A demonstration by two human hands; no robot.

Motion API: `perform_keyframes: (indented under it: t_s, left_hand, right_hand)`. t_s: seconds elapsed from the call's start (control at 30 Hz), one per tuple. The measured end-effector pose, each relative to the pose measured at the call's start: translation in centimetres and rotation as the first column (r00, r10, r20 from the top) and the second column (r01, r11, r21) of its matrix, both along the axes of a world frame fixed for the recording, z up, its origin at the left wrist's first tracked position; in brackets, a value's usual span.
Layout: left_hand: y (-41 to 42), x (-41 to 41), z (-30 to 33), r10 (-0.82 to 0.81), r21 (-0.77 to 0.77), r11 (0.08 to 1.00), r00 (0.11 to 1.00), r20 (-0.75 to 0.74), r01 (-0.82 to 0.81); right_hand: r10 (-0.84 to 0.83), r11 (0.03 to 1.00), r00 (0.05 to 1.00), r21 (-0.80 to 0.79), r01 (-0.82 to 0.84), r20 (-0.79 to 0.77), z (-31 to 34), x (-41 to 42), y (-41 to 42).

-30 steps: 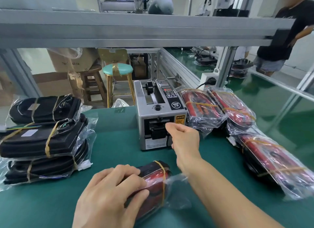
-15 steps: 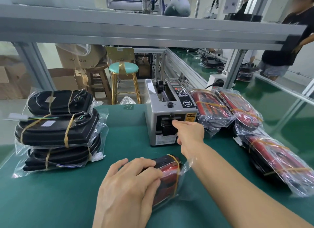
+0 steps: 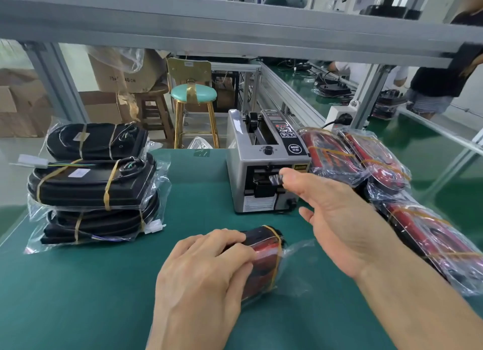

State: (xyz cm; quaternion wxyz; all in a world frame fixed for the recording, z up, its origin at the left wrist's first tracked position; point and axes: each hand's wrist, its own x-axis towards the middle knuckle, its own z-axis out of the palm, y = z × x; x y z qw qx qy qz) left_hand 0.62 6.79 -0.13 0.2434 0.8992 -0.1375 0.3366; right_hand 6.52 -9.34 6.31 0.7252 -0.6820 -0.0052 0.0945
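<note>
A red and black part in a clear plastic bag (image 3: 264, 258), banded with yellow rubber bands, lies on the green mat (image 3: 104, 284) near the front. My left hand (image 3: 201, 276) rests on top of it and presses it down. My right hand (image 3: 332, 219) is in front of the grey tape dispenser (image 3: 256, 161), palm turned up, and pinches a short piece of clear tape (image 3: 276, 179) between thumb and forefinger at the machine's outlet.
A stack of bagged black parts (image 3: 91, 182) stands at the left. Several bagged red parts (image 3: 366, 161) lie at the right of the dispenser. An aluminium frame beam (image 3: 235, 31) crosses overhead. A stool (image 3: 194, 109) and boxes stand behind the table. A person (image 3: 441, 75) stands at the far right.
My right hand has drawn back from the dispenser's outlet and turned palm up, with a piece of tape pinched in it. My left hand stays on the bagged part.
</note>
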Motion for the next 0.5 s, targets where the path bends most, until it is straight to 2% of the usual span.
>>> perform_keyframes:
  t_s: [0.17, 0.3, 0.5]
  left_hand:
    - [-0.2, -0.1, 0.0, 0.013, 0.012, 1.0, 1.0, -0.022, -0.013]
    - [-0.4, -0.2, 0.2, -0.019, 0.034, 0.999, 0.999, 0.03, 0.018]
    - [-0.5, -0.2, 0.4, -0.044, 0.031, 0.999, 0.999, 0.021, 0.043]
  right_hand:
    - [-0.021, 0.999, 0.999, -0.042, 0.02, -0.036, -2.9, -1.8, 0.6]
    - [-0.084, 0.996, 0.993, -0.036, 0.081, -0.08, -4.2, -1.8, 0.8]
    - [-0.143, 0.989, 0.983, 0.011, 0.145, -0.114, -4.7, -2.2, 1.1]
